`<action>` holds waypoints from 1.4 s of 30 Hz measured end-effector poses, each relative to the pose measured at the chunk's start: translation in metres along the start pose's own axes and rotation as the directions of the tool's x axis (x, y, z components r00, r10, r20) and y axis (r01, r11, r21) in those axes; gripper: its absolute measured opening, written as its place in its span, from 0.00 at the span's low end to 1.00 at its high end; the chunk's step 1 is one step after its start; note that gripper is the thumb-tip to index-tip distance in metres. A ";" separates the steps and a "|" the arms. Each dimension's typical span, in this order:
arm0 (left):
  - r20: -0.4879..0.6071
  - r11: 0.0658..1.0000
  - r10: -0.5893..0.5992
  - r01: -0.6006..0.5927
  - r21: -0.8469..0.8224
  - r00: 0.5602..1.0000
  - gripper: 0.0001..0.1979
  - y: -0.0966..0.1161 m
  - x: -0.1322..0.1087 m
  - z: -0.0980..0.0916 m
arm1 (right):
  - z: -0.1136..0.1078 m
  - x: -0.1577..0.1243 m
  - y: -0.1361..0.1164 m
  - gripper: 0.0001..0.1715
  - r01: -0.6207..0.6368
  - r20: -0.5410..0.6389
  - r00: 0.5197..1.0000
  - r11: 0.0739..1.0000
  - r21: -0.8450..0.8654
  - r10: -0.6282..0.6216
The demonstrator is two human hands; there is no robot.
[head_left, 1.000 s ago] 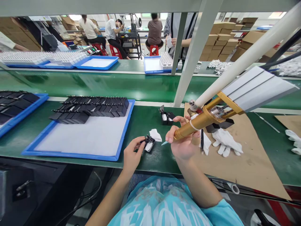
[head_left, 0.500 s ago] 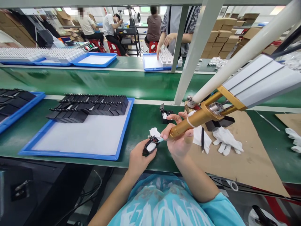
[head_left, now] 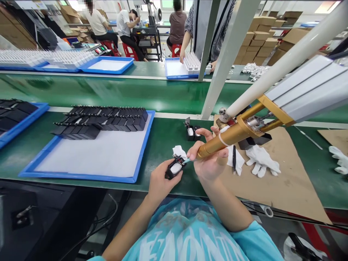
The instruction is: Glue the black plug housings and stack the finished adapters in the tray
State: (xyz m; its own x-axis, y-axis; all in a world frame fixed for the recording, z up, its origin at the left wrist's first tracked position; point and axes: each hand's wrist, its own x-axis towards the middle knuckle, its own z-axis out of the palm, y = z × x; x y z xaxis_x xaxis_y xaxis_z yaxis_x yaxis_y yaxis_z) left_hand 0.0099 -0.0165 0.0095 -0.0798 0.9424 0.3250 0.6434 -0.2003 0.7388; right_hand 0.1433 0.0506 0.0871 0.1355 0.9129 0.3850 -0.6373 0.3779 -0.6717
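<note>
My left hand [head_left: 161, 181] grips a small black plastic housing [head_left: 169, 174] with its open side up. Inside it I see a white oval piece and fine red and dark wires at the far end. My right hand [head_left: 208, 163] is wrapped round the lower end of a gold dispensing gun [head_left: 217, 144], tilted down to the left. Its thin pale-blue nozzle [head_left: 187, 161] reaches the wired end of the housing; whether it touches is too small to tell. Just beyond lies a crumpled white tissue [head_left: 178, 151]. Further back stand open black housings [head_left: 190, 134] with white insides.
A blue-rimmed tray [head_left: 144, 152] at left holds rows of black housings [head_left: 108, 121]. On brown cardboard [head_left: 293, 181] at right lie white gloves [head_left: 262, 161] and black tweezers [head_left: 234, 159]. A slanted white post [head_left: 225, 54] rises ahead. Across the bench, a person handles white parts [head_left: 192, 63].
The view has tilted slightly. My hands keep their holds on the housing and the gun, with the nozzle tip now slightly further over the wired end. The person across has lowered one hand.
</note>
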 end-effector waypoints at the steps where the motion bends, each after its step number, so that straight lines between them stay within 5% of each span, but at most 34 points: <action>1: 0.009 1.000 -0.018 0.018 -0.002 1.000 0.15 -0.001 0.000 0.002 | 0.001 0.000 0.000 0.28 -0.004 -0.004 1.000 1.000 -0.016 0.004; 6: 0.033 0.999 -0.043 0.044 -0.013 0.999 0.16 -0.004 0.003 0.011 | 0.006 -0.003 0.002 0.28 -0.011 0.014 1.000 1.000 -0.014 0.011; 17: -0.116 0.980 0.182 -0.190 -0.065 0.976 0.17 0.003 0.011 0.021 | 0.012 -0.007 0.003 0.23 -0.017 0.112 0.994 1.000 0.003 0.017; 24: -0.019 0.986 0.146 -0.144 0.083 0.989 0.19 -0.013 0.008 0.018 | 0.007 -0.005 0.001 0.28 0.023 0.051 0.998 1.000 0.004 -0.023; 34: 0.208 0.999 -0.003 -0.006 0.044 0.978 0.22 -0.044 0.011 -0.005 | -0.058 0.013 -0.006 0.22 0.209 -0.079 0.960 0.879 -0.429 -0.267; 38: 0.198 0.997 -0.015 0.000 0.073 0.980 0.20 -0.045 0.012 -0.001 | -0.089 0.022 -0.012 0.19 0.194 -0.122 0.941 0.799 -0.570 -0.315; 42: 0.153 0.995 0.087 -0.092 0.030 0.984 0.18 -0.046 0.011 0.003 | -0.111 0.026 -0.019 0.28 0.107 -0.128 0.952 0.694 -0.712 -0.278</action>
State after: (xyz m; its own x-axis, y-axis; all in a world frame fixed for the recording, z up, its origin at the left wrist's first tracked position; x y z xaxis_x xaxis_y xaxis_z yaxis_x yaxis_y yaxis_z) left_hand -0.0179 0.0041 -0.0223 0.0933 0.9513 0.2937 0.6703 -0.2782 0.6880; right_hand 0.2434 0.0848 0.0393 0.4036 0.7838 0.4720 0.1125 0.4694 -0.8758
